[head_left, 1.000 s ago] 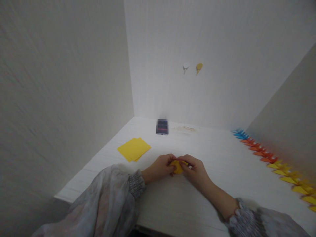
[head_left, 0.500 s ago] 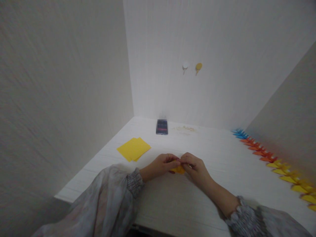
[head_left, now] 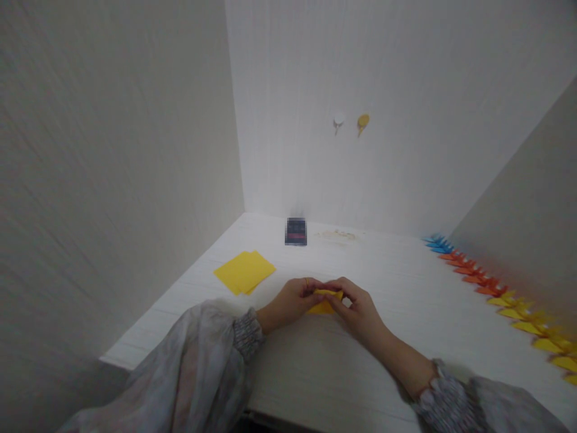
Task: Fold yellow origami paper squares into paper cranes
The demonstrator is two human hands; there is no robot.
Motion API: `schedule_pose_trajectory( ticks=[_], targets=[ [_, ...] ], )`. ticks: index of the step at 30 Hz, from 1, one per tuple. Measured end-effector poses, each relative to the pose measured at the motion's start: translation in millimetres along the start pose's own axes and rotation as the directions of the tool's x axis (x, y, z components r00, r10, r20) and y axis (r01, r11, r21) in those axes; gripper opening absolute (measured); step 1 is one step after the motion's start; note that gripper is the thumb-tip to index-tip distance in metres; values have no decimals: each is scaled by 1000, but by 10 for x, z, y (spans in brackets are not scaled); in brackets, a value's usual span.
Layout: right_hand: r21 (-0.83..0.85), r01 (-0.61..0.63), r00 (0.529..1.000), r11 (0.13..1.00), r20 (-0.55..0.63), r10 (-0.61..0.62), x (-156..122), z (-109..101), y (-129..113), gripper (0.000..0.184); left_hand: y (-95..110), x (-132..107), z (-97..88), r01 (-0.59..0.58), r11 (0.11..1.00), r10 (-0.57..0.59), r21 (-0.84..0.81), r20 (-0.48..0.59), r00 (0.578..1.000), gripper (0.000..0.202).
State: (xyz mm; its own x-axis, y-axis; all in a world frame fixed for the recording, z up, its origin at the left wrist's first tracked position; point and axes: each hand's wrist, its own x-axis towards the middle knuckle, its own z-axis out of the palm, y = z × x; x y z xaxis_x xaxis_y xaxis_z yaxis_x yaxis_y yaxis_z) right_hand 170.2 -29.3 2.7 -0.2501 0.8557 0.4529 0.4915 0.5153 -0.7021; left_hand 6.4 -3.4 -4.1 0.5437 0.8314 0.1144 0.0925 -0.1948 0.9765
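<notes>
A small piece of folded yellow paper (head_left: pixel 323 307) is held between my two hands, low over the white table. My left hand (head_left: pixel 294 300), with a ring on one finger, pinches its left side. From the right, my right hand (head_left: pixel 356 304) grips the paper with thumb and fingers. The fingertips of both hands nearly meet along its upper edge and hide part of the folds. To the left of my left hand lie flat yellow paper sheets (head_left: pixel 243 272), overlapping each other.
Folded paper cranes in a row, blue (head_left: pixel 438 243), orange-red (head_left: pixel 471 272) and yellow (head_left: pixel 536 328), line the table's right side. A dark blurred object (head_left: pixel 296 232) stands near the back wall. Two hooks, one white (head_left: pixel 338 120) and one yellow (head_left: pixel 363 121), are on that wall.
More of the yellow paper now shows between my hands, its upper edge visible. My right fingers have shifted slightly along it. The sheets and cranes have stayed put.
</notes>
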Motion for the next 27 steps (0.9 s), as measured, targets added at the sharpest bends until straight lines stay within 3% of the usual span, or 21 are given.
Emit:
schedule_pose_trajectory(
  ticks=[7,13,17,27],
  targets=[
    [19,-104,994,994,-35,104,0,38,22,10,-2,-13,-2,-6,1000,7,8,-39,999,29],
    [65,-22,1000,998,-9,23,1,2,6,12,10,2,3,9,999,-14,-52,-97,995,23],
    [73,7,999,997,-44,-4,-1,-30,-5,13,-55,21,-4,21,996,-26,-83,-62,998,23],
    [193,-5,996,981,-84,22,-31,-59,11,18,-73,31,-18,74,992,-81,-107,-64,995,28]
  ],
)
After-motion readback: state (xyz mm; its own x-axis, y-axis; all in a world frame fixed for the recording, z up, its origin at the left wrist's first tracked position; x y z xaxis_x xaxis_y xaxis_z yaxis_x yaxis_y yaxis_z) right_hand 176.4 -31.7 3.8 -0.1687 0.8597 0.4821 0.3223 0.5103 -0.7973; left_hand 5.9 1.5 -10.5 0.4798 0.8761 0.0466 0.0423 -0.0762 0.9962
